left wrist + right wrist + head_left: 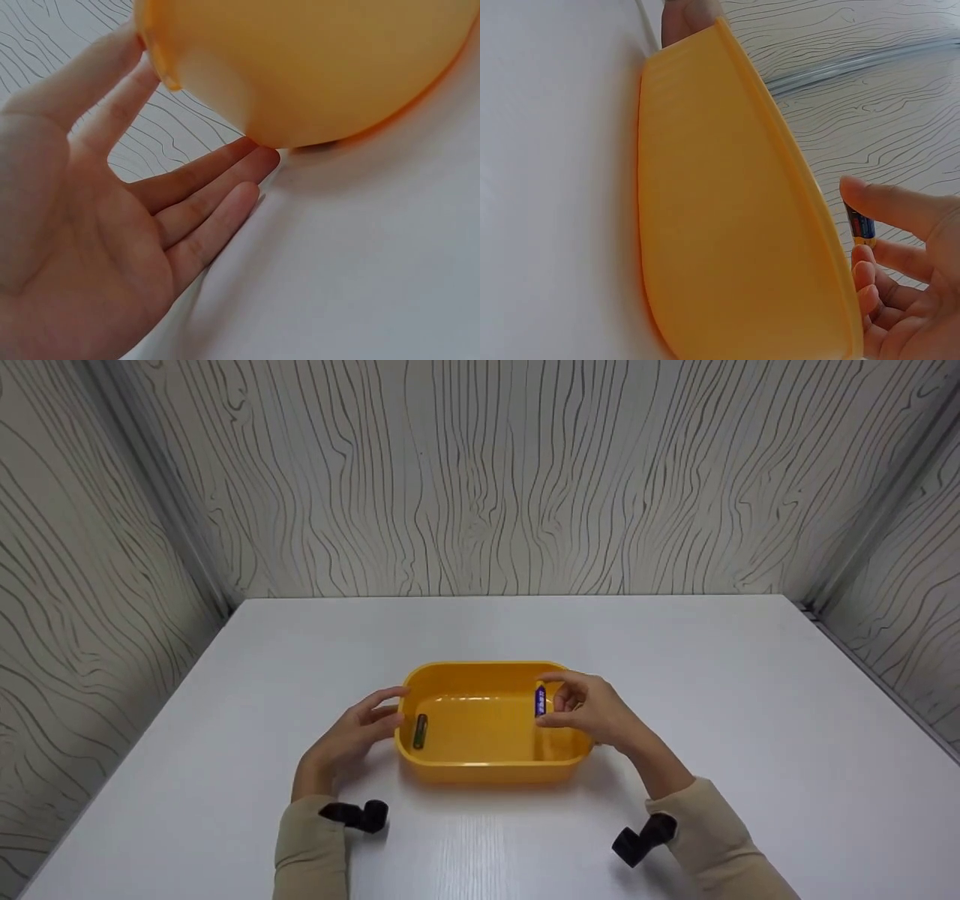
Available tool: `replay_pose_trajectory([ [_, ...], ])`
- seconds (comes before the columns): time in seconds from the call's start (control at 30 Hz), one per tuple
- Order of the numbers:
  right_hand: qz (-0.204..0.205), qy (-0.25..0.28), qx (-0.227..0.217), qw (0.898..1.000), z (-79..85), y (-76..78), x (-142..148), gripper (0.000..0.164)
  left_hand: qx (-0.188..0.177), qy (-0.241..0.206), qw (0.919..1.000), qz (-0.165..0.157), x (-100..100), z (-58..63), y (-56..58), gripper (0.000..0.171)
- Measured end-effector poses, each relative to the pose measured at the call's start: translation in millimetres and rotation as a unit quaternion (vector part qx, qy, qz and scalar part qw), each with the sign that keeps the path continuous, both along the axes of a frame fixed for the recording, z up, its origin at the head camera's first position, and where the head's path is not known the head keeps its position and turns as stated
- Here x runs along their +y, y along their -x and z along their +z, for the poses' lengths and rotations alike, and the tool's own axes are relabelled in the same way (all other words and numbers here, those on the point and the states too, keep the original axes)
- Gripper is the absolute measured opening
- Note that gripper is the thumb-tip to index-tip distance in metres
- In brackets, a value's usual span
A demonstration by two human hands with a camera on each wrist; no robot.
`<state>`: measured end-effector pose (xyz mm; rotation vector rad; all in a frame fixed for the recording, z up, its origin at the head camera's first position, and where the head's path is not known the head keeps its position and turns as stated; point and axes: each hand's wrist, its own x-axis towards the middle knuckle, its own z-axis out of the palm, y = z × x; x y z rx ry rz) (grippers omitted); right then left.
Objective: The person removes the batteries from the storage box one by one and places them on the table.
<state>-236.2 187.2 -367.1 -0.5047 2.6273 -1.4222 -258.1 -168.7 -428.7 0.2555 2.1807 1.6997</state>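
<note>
A yellow plastic tub (480, 773) stands on the white table. Between thumb and index finger my right hand (592, 711) pinches a blue battery with yellow ends (540, 701), held over the tub's right part; the right wrist view shows this battery (860, 225) just above the rim. Inside the tub at its left end lies a dark green battery (420, 732). My left hand (360, 735) touches the tub's left end, thumb and index finger at the rim. In the left wrist view, the other fingers of this hand (112, 225) stretch straight toward the tub's lower edge.
The white table (735, 690) spreads around the tub on all sides. Behind it rises a panel with a wood-grain line pattern (480, 480), with similar panels at left and right. A black wrist camera (360, 815) sits on the left sleeve, another camera (643, 840) on the right.
</note>
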Motion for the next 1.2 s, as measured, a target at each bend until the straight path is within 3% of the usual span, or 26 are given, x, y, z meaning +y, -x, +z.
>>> replay_pose_trajectory([
  [0.23, -0.013, 0.006, -0.004, 1.0, 4.6, -1.6, 13, 0.065, -0.01, -0.006, 0.9999, -0.003, 0, 0.1, 1.1, 0.05],
  [0.57, -0.039, -0.009, -0.019, 0.999, 8.7, -5.2, 33, 0.065, -0.021, 0.009, 0.9994, 0.024, 3, -0.5, 0.3, 0.049],
  [0.77, -0.035, -0.005, -0.019, 0.999, 7.9, -5.8, 42, 0.063, -0.019, 0.005, 0.9997, 0.016, 2, -0.3, -0.4, 0.051],
  [0.97, -0.04, -0.009, -0.024, 0.999, 9.3, -5.9, 53, 0.063, -0.043, 0.002, 0.9983, 0.039, 1, 0.7, -1.1, 0.05],
  [1.2, -0.038, -0.016, -0.03, 0.999, 4.5, -4.0, 70, 0.069, -0.011, 0.006, 0.9999, 0.008, 0, 0.2, -0.6, 0.053],
])
